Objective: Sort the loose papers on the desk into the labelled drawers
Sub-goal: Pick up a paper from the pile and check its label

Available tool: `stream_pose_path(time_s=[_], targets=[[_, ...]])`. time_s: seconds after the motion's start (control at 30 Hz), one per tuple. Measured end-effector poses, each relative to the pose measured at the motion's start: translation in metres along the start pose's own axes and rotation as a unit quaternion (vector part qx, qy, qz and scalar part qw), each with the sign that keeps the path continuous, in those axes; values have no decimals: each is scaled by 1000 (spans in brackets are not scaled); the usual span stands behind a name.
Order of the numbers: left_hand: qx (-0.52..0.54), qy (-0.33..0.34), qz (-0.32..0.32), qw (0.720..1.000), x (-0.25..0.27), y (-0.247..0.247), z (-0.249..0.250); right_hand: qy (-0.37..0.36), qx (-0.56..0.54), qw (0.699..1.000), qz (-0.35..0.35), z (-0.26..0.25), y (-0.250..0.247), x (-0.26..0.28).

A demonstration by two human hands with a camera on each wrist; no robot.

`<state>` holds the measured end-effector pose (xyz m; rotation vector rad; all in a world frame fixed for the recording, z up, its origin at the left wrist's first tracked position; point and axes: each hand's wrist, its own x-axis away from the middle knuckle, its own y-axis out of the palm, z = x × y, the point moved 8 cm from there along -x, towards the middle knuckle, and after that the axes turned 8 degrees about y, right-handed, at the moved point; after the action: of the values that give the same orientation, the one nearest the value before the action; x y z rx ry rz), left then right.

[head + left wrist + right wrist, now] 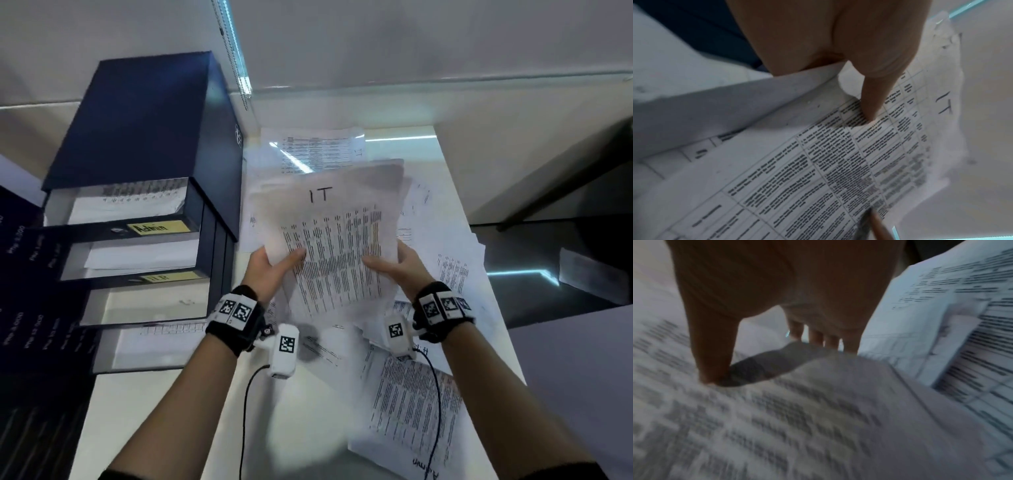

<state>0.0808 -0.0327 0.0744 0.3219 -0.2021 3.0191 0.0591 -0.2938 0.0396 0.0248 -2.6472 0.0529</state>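
I hold a printed sheet marked "IT" (pixel 337 240) above the desk, a little right of the dark blue drawer unit (pixel 144 144). My left hand (pixel 274 270) pinches its left edge, thumb on top. My right hand (pixel 394 265) pinches its right edge the same way. In the left wrist view the thumb (pixel 875 91) presses on the sheet (pixel 838 162). In the right wrist view the thumb (pixel 713 353) lies on the blurred sheet (pixel 797 418) with the fingers (pixel 818 337) under it. The drawers stand pulled out; one is labelled "Admin" (pixel 157 228), one "HR" (pixel 164 277).
Several loose printed papers (pixel 411 404) lie spread over the white desk (pixel 164 428), behind, right of and below the held sheet. A white wall and window blind cord (pixel 236 61) stand behind. The desk's right edge drops to a dark floor (pixel 555 267).
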Motion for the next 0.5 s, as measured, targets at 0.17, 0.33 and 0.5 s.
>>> stream_pose_path(time_s=[0.17,0.33,0.5], targets=[[7,83,-37,996,-1,-2,53,-67,-29,994,77,-39,6,16],[-29,18,-30,999,14,-10,24,-18,84,990,114,-19,16,16],[-4,62,7,998,32,-42,50,-68,89,989,96,-57,52,33]])
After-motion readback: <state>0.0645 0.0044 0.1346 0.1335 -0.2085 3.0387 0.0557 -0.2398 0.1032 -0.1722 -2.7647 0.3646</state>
